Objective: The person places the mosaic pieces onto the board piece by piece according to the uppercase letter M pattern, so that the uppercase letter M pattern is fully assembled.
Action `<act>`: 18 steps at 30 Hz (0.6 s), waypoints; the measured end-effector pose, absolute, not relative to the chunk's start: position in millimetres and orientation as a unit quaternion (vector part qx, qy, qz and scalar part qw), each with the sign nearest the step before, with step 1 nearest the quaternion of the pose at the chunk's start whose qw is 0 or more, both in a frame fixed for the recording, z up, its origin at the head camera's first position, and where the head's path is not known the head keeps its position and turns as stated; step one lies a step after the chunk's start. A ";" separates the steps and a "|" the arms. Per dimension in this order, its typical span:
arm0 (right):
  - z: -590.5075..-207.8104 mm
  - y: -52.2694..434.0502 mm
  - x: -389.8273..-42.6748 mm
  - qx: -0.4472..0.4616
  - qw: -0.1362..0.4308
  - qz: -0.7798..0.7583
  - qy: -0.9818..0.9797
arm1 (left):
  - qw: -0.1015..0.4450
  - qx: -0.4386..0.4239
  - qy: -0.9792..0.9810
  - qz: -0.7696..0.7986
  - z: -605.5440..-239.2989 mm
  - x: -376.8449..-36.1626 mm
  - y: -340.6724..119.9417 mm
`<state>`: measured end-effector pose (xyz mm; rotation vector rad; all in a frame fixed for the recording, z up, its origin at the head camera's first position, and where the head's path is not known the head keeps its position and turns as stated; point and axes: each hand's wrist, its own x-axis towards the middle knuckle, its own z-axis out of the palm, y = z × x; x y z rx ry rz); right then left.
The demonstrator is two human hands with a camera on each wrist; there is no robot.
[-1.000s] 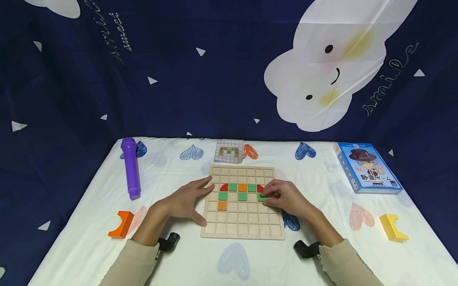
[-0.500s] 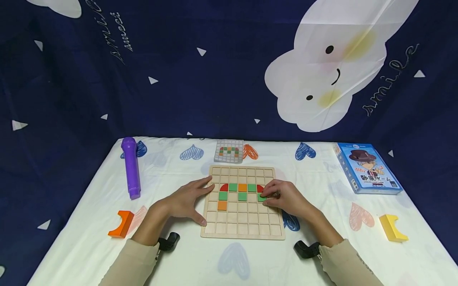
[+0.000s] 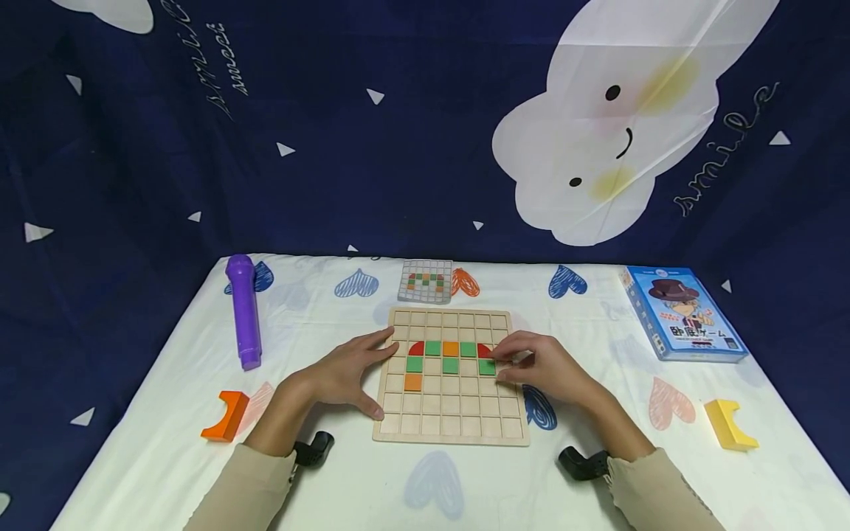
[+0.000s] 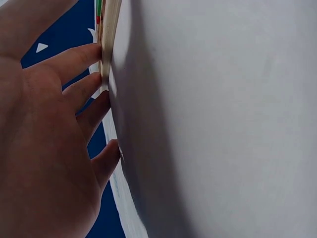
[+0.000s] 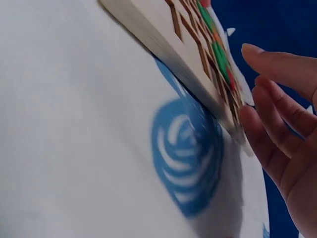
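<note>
A wooden grid board point(image 3: 451, 425) lies mid-table, with red, green and orange tiles set in its cells. My left hand point(image 3: 341, 372) spreads its fingers along the board's left edge; the left wrist view shows the fingertips at that edge. Over the board's right side is my right hand point(image 3: 546, 369), thumb and fingers apart, holding nothing. Just left of its fingertips sit a green tile point(image 3: 486, 367) and, above that, a red rounded tile point(image 3: 483, 351). In the right wrist view the relaxed fingers point(image 5: 270, 134) are beside the board's edge.
Behind the board lies a small grid card point(image 3: 425, 282) with a coloured pattern. A purple microphone-shaped tube point(image 3: 245, 313) and an orange arch block point(image 3: 227, 417) are at left. A blue game box point(image 3: 687, 313) and a yellow arch block point(image 3: 729, 424) are at right.
My right hand has let go of the green tile and drawn back a little to the right. The tile stays in its cell. My left hand has kept its place.
</note>
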<state>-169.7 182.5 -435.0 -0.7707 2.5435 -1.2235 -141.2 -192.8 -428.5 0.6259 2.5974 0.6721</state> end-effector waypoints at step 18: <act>-423.6 246.1 -156.0 -0.218 0.080 -0.395 0.889 | 0.188 0.228 0.925 0.239 -429.3 -141.7 -194.0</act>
